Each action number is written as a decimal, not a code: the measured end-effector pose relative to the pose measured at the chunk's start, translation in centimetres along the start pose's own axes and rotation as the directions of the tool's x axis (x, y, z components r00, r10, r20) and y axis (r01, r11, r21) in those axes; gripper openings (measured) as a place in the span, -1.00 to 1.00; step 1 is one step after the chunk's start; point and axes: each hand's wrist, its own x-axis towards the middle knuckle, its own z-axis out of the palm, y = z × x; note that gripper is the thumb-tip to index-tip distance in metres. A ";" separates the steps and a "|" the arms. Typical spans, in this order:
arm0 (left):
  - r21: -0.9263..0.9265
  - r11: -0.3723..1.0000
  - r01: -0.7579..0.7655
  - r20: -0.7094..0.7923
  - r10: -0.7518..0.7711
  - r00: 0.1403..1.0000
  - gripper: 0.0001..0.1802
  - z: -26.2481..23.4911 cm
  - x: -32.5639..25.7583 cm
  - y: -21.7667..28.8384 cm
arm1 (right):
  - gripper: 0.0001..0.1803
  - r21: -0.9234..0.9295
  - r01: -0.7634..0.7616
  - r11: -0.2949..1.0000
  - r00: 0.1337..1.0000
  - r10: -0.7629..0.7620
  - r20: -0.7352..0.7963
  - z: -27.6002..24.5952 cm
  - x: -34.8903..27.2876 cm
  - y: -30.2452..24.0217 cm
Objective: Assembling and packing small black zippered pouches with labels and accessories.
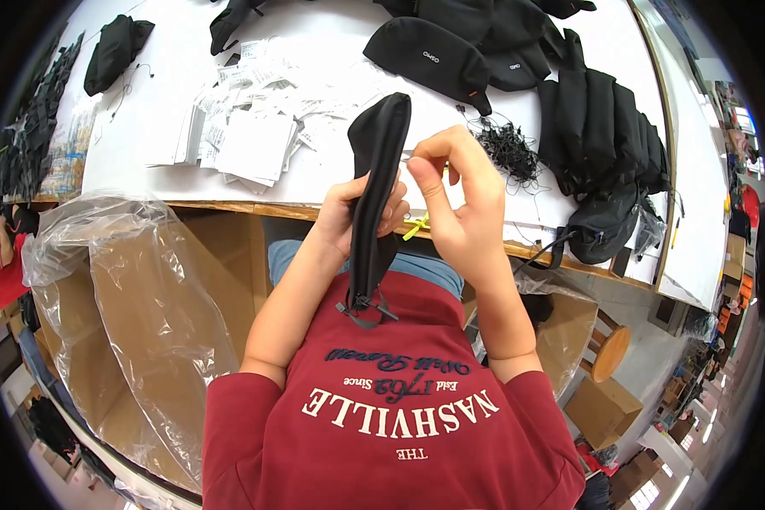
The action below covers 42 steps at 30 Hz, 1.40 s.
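Black fabric pouch (pixel 374 183) stood upright in our left hand (pixel 348 223), fingers clamped round its middle, above the desk's (pixel 314 183) near edge. Our right hand (pixel 457 208) pinched its upper side, just beside it. Finished pouches (pixel 603 127) lined the right edge; paper tags (pixel 246 136) remained piled, so we judged much work left.

A white table (pixel 331 183) with a wooden edge carries a heap of paper tags (pixel 246 127), black pouches (pixel 438 53) at the far side, a row of pouches (pixel 603 127) at right, and tangled black cords (pixel 506 146).
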 end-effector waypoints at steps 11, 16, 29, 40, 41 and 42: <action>0.000 0.998 -0.057 -0.168 0.056 0.984 -0.73 0.5 -0.3 0.9 | -0.87 -0.033 -0.405 0.914 0.909 0.406 0.094 -3.0 -1.5 3.7; 0.825 0.517 -0.231 -0.045 0.467 0.883 -0.77 3.3 -1.6 2.0 | -0.85 -0.108 -0.336 0.936 0.904 0.288 -0.315 -3.6 -3.4 5.0; 0.652 0.710 -0.267 -0.283 0.555 0.782 -0.75 4.4 -2.1 0.6 | -0.61 0.240 -0.429 0.871 0.900 0.392 0.189 -4.6 -5.0 3.0; 0.300 0.903 -0.306 -0.536 0.425 0.729 -0.52 3.0 -1.5 1.8 | -0.65 -0.048 -0.130 0.990 0.980 0.121 -0.155 -1.6 -4.6 2.0; 0.301 0.901 -0.312 -0.531 0.430 0.730 -0.52 3.2 -1.3 1.6 | -0.62 -0.169 -0.056 0.984 0.997 0.046 -0.060 -1.6 -4.5 1.3; 0.259 0.917 -0.304 -0.518 0.397 0.758 -0.52 3.2 -1.1 1.4 | -0.59 -0.280 0.029 0.959 0.999 -0.017 0.043 -1.6 -4.1 0.5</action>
